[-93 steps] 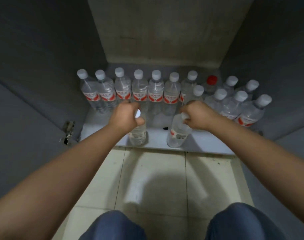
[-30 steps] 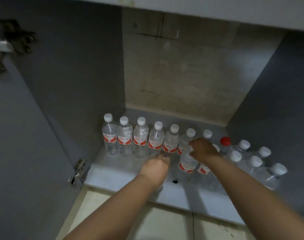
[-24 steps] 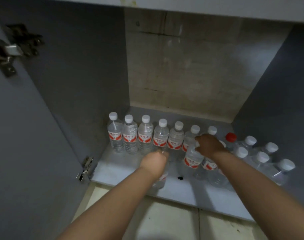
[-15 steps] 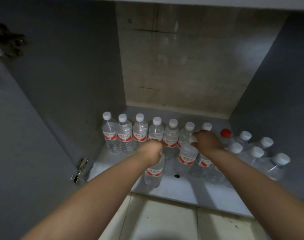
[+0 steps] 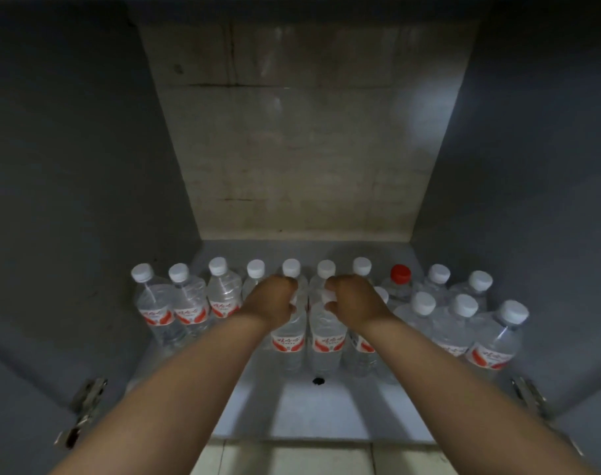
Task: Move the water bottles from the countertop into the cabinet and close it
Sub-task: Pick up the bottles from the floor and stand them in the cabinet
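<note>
Both my arms are reaching into the open cabinet (image 5: pixel 86 166). My left hand (image 5: pixel 269 301) is curling over the neck of a water bottle (image 5: pixel 288 341), fingers wrapped round its top. My right hand (image 5: pixel 352 303) is doing likewise on a second bottle (image 5: pixel 328 341) just beside it, thumb and fingers pinching under the white cap. Both bottles are standing upright on the cabinet floor (image 5: pixel 326 406), touching or nearly touching each other, a little forward of the back row.

The back row (image 5: pixel 220 289) is running along the rear of the floor from the left wall toward the right: white-capped bottles with red-and-white labels, shoulder to shoulder. A red-capped bottle (image 5: pixel 400 279) is standing in that line, right of my right hand. More white-capped bottles (image 5: pixel 463 323) are clustering at the right-hand rear corner, coming forward along the right wall.

A small dark speck (image 5: pixel 317 381) is sitting on the floor in front of the two held bottles. Hinges (image 5: pixel 86 406) are showing at both front corners. Pale floor tiles (image 5: pixel 292 459) are lying beyond the front edge.
</note>
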`<control>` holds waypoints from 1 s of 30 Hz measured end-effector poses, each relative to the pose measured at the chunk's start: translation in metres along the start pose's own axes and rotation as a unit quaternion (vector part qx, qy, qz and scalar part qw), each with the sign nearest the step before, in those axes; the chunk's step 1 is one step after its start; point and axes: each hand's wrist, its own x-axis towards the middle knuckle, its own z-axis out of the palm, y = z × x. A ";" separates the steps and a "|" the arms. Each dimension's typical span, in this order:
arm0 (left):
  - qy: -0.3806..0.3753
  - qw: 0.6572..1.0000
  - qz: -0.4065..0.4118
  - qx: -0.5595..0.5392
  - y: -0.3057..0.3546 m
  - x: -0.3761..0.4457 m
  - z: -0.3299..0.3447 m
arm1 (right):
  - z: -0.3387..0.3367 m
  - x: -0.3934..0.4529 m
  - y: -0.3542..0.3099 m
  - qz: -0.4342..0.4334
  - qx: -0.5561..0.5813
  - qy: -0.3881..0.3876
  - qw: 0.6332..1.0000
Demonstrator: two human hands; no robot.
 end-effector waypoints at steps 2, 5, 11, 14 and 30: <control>0.014 1.000 -0.005 -0.008 -0.003 0.001 0.003 | 0.005 0.000 0.001 -0.003 0.019 0.004 1.000; -0.002 1.000 -0.001 0.006 -0.003 -0.001 0.004 | 0.010 -0.004 0.001 -0.008 0.031 0.011 0.999; -0.039 0.993 -0.018 0.112 0.001 -0.028 -0.013 | -0.007 -0.040 -0.003 -0.021 -0.005 -0.038 0.999; -0.018 0.976 0.008 0.219 0.015 -0.062 -0.038 | -0.029 -0.066 -0.004 -0.010 -0.025 -0.024 0.999; -0.178 0.982 0.037 0.050 0.212 -0.231 -0.164 | -0.260 -0.323 -0.006 0.192 -0.071 -0.051 0.978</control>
